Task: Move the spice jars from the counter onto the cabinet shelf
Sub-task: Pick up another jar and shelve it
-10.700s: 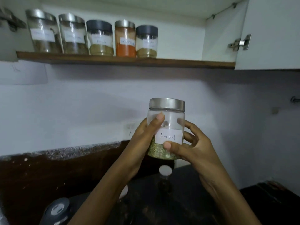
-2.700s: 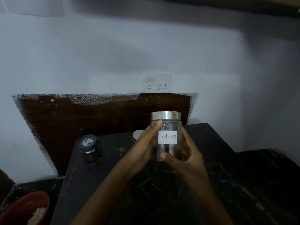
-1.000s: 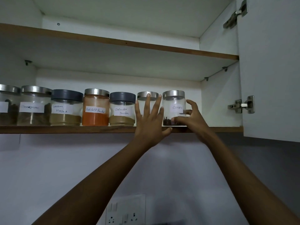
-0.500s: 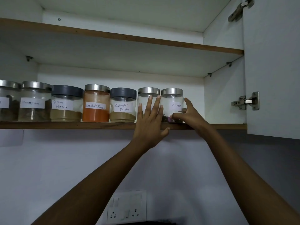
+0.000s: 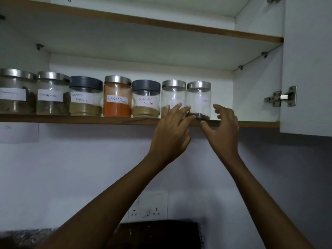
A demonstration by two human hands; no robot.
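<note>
Several labelled spice jars stand in a row on the wooden cabinet shelf point(image 5: 75, 120). The cloves jar point(image 5: 199, 97), clear glass with a steel lid, stands at the right end, touching the fennel jar point(image 5: 173, 94). My left hand point(image 5: 172, 133) is just below and in front of these two jars, fingers spread, tips overlapping their lower parts. My right hand point(image 5: 222, 126) hovers open to the right of the cloves jar, apart from it. Neither hand grips anything.
The open cabinet door point(image 5: 307, 69) with its hinge point(image 5: 282, 97) hangs at the right. An upper shelf point(image 5: 161, 24) runs above the jars. Free shelf space lies right of the cloves jar. A wall socket point(image 5: 147, 211) sits below on the wall.
Both hands have come off the cloves jar and drawn back and down from the shelf. The jar stays at the right end of the row.
</note>
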